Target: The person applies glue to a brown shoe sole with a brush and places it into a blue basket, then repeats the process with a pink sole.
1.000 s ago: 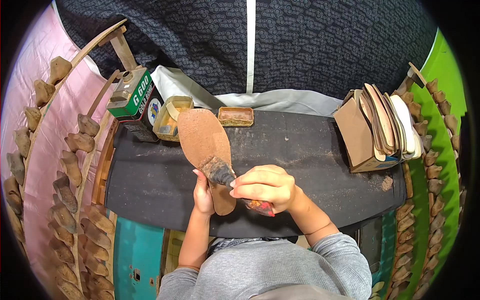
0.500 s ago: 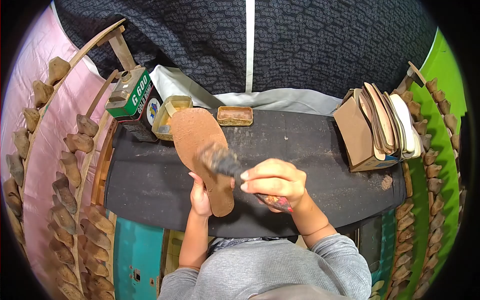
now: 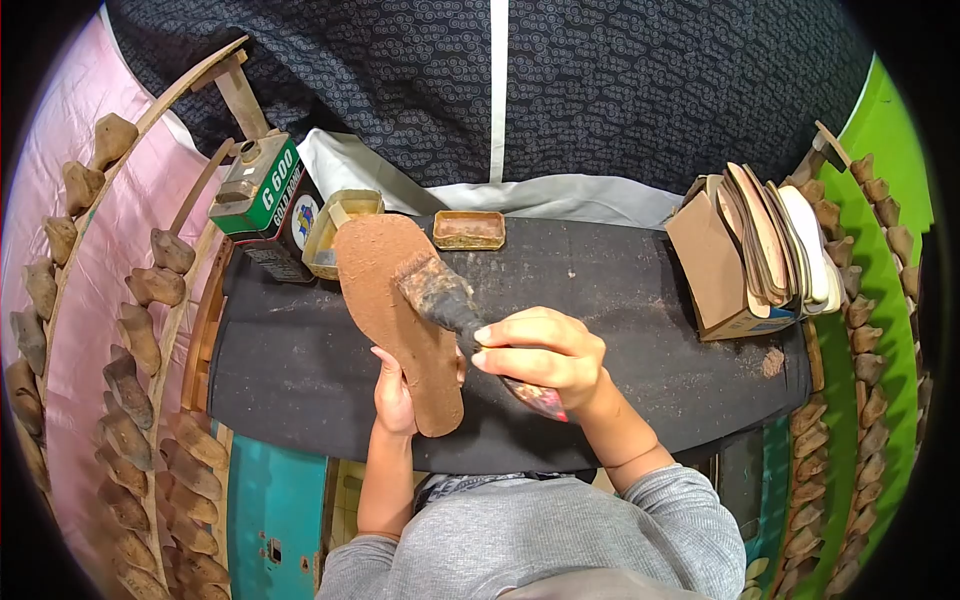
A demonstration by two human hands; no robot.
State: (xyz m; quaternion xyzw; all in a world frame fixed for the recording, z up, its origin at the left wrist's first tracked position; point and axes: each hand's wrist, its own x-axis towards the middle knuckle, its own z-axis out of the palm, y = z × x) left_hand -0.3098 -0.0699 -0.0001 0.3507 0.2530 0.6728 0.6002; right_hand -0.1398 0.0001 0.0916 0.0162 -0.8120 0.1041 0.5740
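A brown shoe sole (image 3: 375, 265), rough on its upper face, is held up over the table by my left hand (image 3: 394, 395). The thumb shows at its left edge, and fingertips show at its right edge; the rest of the fingers are behind it. My right hand (image 3: 548, 355) grips a brush (image 3: 450, 305) with a worn, dark-stained body and a colourful handle end. Its bristles touch the sole's face near the right edge of the wide part.
A black cloth covers the table (image 3: 600, 390). At the back left stand a green and black G 600 can (image 3: 265, 205) and a yellowish tray (image 3: 322, 245). A small rectangular tin (image 3: 469, 231) lies behind the sole. A cardboard box (image 3: 712, 265) holds several soles; shoe lasts (image 3: 125, 385) line side racks.
The brush has stopped blurring and its bristles now rest on the sole. My right hand has shifted slightly left and up, and the sole has moved a little left.
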